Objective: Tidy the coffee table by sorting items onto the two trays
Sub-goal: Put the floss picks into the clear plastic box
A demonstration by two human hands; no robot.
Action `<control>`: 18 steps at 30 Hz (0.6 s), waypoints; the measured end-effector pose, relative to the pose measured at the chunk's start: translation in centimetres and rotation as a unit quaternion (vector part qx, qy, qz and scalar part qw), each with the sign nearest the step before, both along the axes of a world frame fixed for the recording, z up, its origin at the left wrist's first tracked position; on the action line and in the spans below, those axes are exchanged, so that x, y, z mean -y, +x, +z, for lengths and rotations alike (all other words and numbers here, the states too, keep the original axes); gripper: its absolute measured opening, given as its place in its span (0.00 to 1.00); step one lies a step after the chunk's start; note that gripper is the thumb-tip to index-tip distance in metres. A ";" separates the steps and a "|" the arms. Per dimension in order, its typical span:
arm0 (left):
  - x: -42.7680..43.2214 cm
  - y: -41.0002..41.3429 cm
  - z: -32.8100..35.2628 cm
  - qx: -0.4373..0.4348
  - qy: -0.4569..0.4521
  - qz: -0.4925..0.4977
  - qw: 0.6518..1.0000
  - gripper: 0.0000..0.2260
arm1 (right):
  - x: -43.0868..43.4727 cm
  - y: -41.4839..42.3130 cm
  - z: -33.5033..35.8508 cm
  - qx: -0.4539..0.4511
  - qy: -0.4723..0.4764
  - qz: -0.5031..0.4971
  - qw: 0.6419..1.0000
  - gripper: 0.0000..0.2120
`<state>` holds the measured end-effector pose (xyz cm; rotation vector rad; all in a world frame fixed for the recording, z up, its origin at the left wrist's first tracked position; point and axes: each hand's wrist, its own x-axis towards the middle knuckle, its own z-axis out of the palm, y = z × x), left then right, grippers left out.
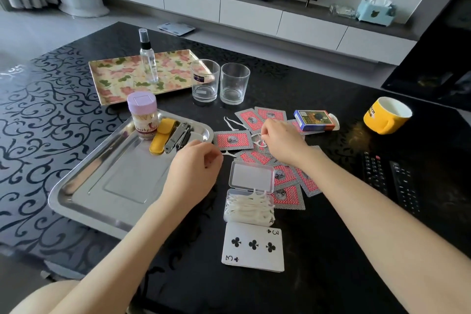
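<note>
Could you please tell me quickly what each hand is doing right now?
Left hand: fingers curled beside the steel tray; whether they hold anything cannot be told.
Right hand: pinching a white floss pick over the cards.

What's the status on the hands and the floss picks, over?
Right hand pinches floss picks over the scattered cards. Left hand curled by the steel tray, hold unclear. Floss box open, lid up.

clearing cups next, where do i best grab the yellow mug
By its handle, which points toward you on the near side of the upright yellow mug. Come from the near side with the right hand, the closer one, once it drops the floss picks.
</note>
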<state>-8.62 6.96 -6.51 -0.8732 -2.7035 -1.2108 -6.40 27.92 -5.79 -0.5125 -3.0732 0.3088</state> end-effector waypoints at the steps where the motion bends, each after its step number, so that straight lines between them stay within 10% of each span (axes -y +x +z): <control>1: -0.1 -0.3 -0.2 -0.020 -0.012 0.003 1.000 0.05 | 0.1 -0.5 -0.3 0.028 -0.004 0.000 1.000 0.09; 5: -0.7 -1.7 -0.8 -0.094 -0.101 -0.023 0.990 0.09 | 0.2 -1.3 -0.6 0.115 -0.005 0.023 0.993 0.28; 12: -6.0 -7.0 -0.8 -0.118 -0.334 -0.150 0.923 0.16 | -0.5 -0.5 0.0 0.088 -0.044 0.038 0.994 0.12; 18: -7.8 -9.2 -0.1 -0.043 -0.347 -0.179 0.920 0.14 | -1.1 1.0 0.4 0.127 -0.074 0.028 0.989 0.10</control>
